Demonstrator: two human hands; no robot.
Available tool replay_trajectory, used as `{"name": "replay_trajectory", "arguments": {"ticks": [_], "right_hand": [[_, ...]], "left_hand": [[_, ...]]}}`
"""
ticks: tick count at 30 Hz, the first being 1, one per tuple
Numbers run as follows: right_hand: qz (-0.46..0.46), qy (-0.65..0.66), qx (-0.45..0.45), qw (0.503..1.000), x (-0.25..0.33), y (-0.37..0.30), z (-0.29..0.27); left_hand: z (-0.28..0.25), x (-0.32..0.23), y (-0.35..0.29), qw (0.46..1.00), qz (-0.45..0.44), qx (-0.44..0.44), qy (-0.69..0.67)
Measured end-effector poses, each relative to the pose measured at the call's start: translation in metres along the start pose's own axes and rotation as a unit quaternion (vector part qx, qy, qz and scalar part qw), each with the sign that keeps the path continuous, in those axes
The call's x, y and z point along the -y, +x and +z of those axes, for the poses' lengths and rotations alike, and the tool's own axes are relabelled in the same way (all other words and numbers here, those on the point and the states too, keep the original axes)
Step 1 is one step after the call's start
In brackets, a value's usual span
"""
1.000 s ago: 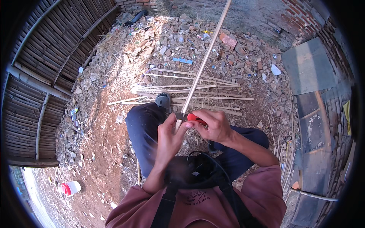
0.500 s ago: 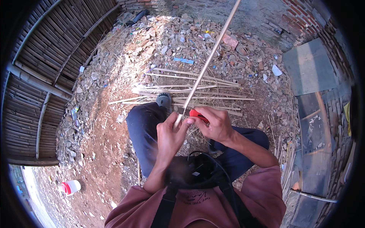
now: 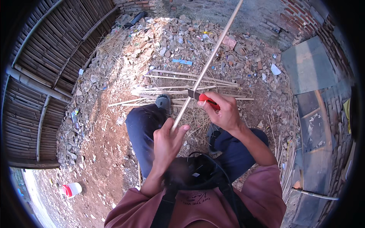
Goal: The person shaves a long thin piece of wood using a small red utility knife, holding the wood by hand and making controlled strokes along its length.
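Observation:
A long pale bamboo strip slants up and to the right from my left hand. The left fingers are wrapped round its lower end, with the thumb lifted off to the side. My right hand grips a red-handled utility knife. Its dark blade lies across the strip, some way above my left hand, and appears to touch it. The two hands are apart.
Several split bamboo strips lie on the ground past my shoe. Rubble spreads toward the far wall. A bamboo screen stands left, grey boards lean at right. A red-and-white container sits lower left.
My right hand and the knife have moved up and away along the strip, leaving the left hand. My left hand keeps its hold on the lower end, its thumb now raised.

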State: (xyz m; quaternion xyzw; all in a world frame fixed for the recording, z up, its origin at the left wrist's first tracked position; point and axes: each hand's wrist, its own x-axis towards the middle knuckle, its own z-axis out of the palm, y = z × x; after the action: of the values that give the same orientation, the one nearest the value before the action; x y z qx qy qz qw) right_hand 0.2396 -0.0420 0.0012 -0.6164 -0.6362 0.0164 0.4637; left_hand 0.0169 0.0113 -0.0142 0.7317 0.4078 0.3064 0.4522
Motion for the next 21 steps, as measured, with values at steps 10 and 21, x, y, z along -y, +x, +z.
{"name": "replay_trajectory", "arguments": {"ticks": [10,21], "right_hand": [[0.066,-0.006,0.001,0.998,-0.023,0.017,-0.019],[0.101,0.002,-0.023,0.995,-0.058,0.026,-0.023]], "left_hand": [[-0.006,0.019,-0.013,0.998,0.010,0.013,0.053],[-0.015,0.030,-0.029,0.995,-0.025,0.027,0.090]]}}
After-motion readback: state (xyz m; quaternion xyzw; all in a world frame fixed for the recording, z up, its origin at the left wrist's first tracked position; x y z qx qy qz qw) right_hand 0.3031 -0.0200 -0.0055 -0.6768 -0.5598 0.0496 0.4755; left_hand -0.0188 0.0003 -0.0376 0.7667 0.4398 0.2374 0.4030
